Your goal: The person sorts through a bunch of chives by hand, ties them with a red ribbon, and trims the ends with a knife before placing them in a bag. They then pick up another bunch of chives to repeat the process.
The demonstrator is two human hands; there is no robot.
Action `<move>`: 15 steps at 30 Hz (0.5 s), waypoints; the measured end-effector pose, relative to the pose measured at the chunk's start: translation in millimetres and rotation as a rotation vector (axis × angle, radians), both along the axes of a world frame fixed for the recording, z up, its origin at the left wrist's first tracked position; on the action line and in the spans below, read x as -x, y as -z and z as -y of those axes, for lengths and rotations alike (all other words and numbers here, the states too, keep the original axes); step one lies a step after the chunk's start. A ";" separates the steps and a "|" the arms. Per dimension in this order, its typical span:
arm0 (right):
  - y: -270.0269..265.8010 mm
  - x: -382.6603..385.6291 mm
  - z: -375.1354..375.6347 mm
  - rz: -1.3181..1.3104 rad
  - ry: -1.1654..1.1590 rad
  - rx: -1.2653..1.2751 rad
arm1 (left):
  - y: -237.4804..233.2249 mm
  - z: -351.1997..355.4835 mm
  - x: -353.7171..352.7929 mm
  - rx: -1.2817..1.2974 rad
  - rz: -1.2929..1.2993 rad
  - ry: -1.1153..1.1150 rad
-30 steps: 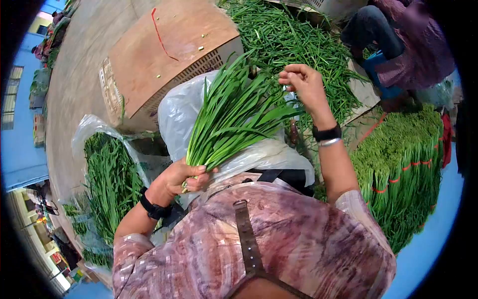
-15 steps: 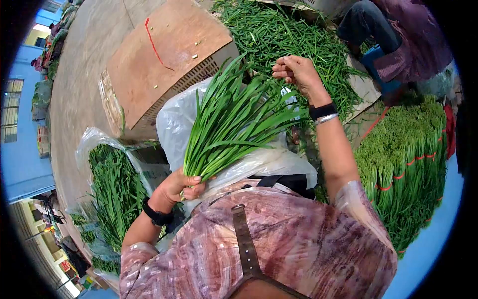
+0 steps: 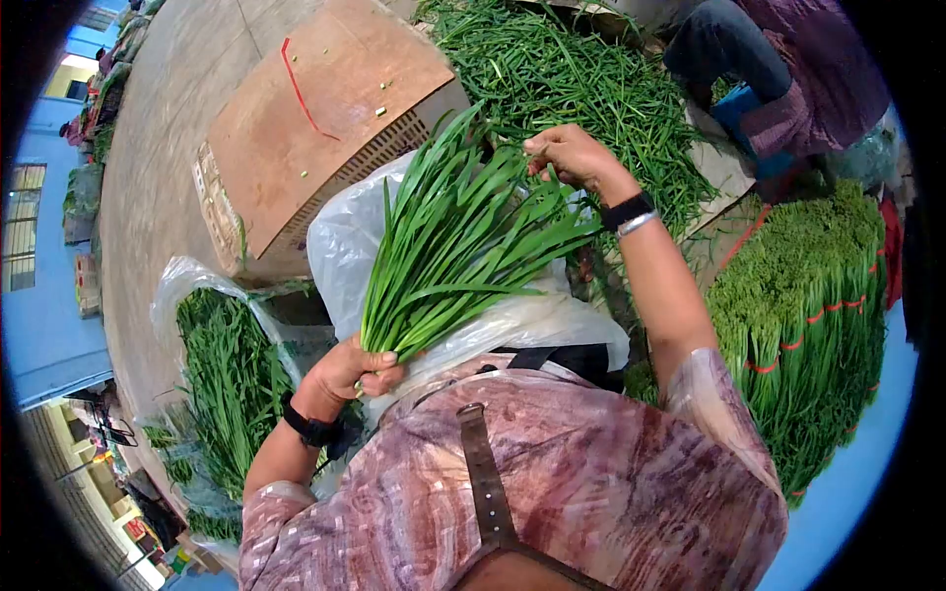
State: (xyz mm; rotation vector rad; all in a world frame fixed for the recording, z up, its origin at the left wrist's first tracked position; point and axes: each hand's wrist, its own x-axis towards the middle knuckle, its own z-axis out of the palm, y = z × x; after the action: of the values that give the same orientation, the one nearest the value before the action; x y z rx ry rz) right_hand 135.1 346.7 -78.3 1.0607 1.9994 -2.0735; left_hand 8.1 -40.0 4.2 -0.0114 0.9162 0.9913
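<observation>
My left hand (image 3: 360, 369) is closed around the pale stem ends of a bunch of garlic chives (image 3: 458, 251). The long flat green leaves fan upward and to the right, over a clear plastic sheet (image 3: 345, 222) spread on my lap. At the leaf tips, my right hand (image 3: 576, 160) has its fingers curled together. Leaf ends lie right below those fingers; whether anything is pinched between them is hidden.
A brown board (image 3: 325, 108) with a red strip tops a slatted crate. Loose green stalks (image 3: 581, 89) are heaped ahead. Red-banded green bundles (image 3: 788, 325) stand at right; more greens (image 3: 227, 364) fill a plastic-lined container at left. Another person (image 3: 729, 49) sits at upper right.
My right hand has moved down and left, from above the loose stalks to the leaf tips. My left hand keeps its hold on the garlic chives, almost unmoved.
</observation>
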 end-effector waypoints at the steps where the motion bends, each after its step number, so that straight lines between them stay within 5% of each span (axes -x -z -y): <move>1: 1.7 3.0 0.0 0.044 -0.044 0.003 | 1.3 1.1 -0.3 -0.008 -0.016 0.003; 9: -27.9 -5.8 5.8 -0.200 0.087 0.207 | 4.5 4.4 -2.3 -0.030 -0.100 -0.004; 15: -53.6 -18.0 -3.5 -0.471 0.089 -0.252 | -1.6 1.1 -5.1 -0.036 -0.197 -0.024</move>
State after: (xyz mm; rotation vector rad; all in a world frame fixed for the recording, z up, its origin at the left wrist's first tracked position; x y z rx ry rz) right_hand 153.1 350.2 -24.6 0.7485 2.5271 -2.3368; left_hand 13.2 -41.1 5.8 0.1074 1.0796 1.0439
